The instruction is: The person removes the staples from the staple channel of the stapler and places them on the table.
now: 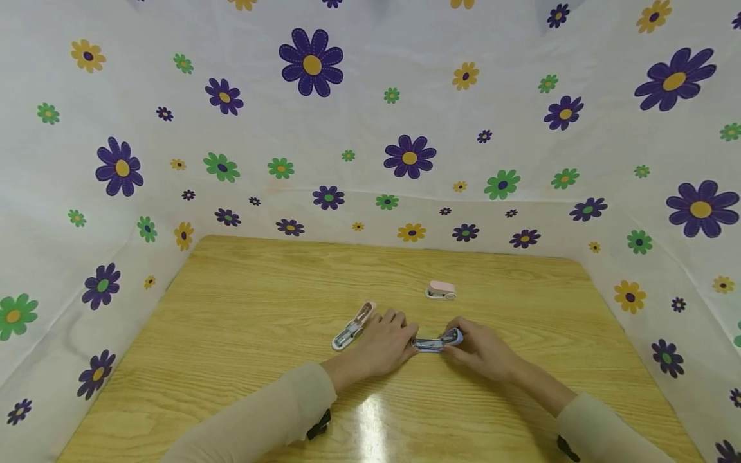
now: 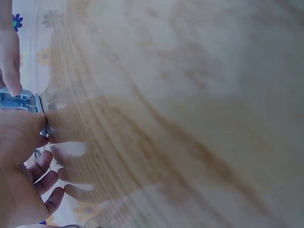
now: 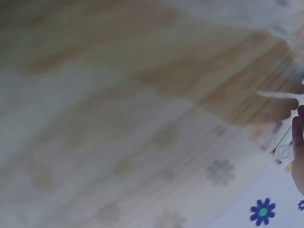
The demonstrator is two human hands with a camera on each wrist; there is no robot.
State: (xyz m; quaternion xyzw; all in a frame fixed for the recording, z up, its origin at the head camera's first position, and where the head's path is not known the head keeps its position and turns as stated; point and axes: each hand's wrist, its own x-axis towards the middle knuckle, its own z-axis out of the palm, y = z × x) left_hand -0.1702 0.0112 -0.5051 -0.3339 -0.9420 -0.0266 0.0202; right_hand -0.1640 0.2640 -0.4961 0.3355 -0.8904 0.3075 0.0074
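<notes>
Between my two hands, low over the table, is a small blue stapler (image 1: 428,344) with its top swung up and its metal insides showing. My left hand (image 1: 386,344) pinches its left end between thumb and forefinger, the other fingers loosely bent. The right hand (image 1: 485,352) grips the hinged end and the raised blue cover. In the left wrist view the blue stapler (image 2: 19,101) shows above my left hand (image 2: 21,164). Only an edge of the right hand (image 3: 299,164) appears in the right wrist view, and the blue stapler is hardly visible there.
Just left of my left hand lies an opened pink and white stapler (image 1: 349,331). Farther back stands another pink and white stapler (image 1: 442,289) with its cover down. A flower-print cloth (image 1: 359,116) walls the wooden table (image 1: 260,283) at the back and sides.
</notes>
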